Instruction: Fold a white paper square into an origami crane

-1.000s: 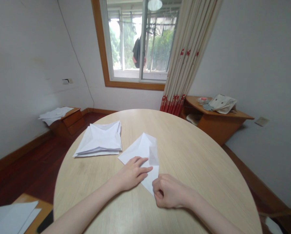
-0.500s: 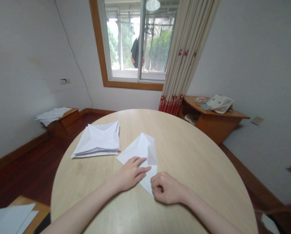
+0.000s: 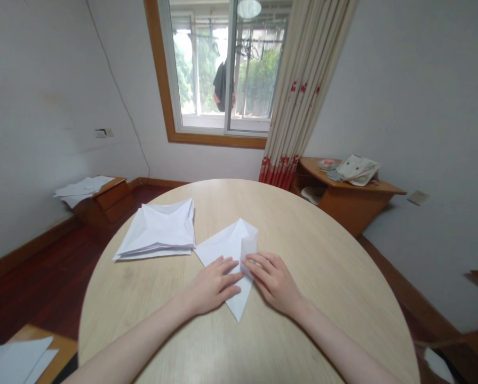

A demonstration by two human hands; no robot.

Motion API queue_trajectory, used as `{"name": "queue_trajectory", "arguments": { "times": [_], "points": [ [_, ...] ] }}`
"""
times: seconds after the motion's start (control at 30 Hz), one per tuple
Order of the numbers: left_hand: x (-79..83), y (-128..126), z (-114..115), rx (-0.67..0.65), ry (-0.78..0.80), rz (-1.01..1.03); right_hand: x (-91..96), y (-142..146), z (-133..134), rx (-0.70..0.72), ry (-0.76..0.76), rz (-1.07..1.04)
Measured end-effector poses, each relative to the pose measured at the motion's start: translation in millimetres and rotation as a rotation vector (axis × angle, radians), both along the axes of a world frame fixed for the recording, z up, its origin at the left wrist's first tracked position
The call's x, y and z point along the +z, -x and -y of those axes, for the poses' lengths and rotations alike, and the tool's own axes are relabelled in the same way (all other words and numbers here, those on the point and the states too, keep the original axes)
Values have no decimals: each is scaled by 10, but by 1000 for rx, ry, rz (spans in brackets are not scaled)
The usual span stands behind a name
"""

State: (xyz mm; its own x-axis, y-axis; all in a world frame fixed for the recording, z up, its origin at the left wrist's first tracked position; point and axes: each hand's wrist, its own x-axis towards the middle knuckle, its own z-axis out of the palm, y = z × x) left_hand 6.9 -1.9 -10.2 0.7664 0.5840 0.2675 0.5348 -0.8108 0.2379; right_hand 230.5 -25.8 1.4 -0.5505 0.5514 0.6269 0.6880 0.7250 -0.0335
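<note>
A partly folded sheet of white paper (image 3: pixel 221 242) lies on the round wooden table (image 3: pixel 315 256), one corner pointing towards me. My left hand (image 3: pixel 215 285) rests flat on its lower left part, fingers spread. On the paper's right side, my right hand (image 3: pixel 273 280) lies with its fingers stretched over the folded edge, fingertips close to those of the left. Part of the paper is hidden under both hands. Up and to the left sits a stack of folded white papers (image 3: pixel 162 226).
More white sheets lie on a small cabinet (image 3: pixel 111 200) at the left and on a wooden surface at the lower left (image 3: pixel 17 360). Beyond the table's right edge stands a corner desk (image 3: pixel 343 205) with a cloth bag (image 3: pixel 358 169) on it. A curtain (image 3: pixel 299 96) hangs by the window.
My right hand has moved up along the paper's right edge and changed from a fist to stretched fingers. The paper has turned slightly. My left hand stays on it.
</note>
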Motion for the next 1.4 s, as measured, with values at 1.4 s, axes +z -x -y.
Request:
{"name": "queue_trajectory", "arguments": {
  "times": [1.4],
  "points": [
    [215, -29, 109, -160, 48, 222, 6, -393, -236, -112, 269, -190]
  ]
}}
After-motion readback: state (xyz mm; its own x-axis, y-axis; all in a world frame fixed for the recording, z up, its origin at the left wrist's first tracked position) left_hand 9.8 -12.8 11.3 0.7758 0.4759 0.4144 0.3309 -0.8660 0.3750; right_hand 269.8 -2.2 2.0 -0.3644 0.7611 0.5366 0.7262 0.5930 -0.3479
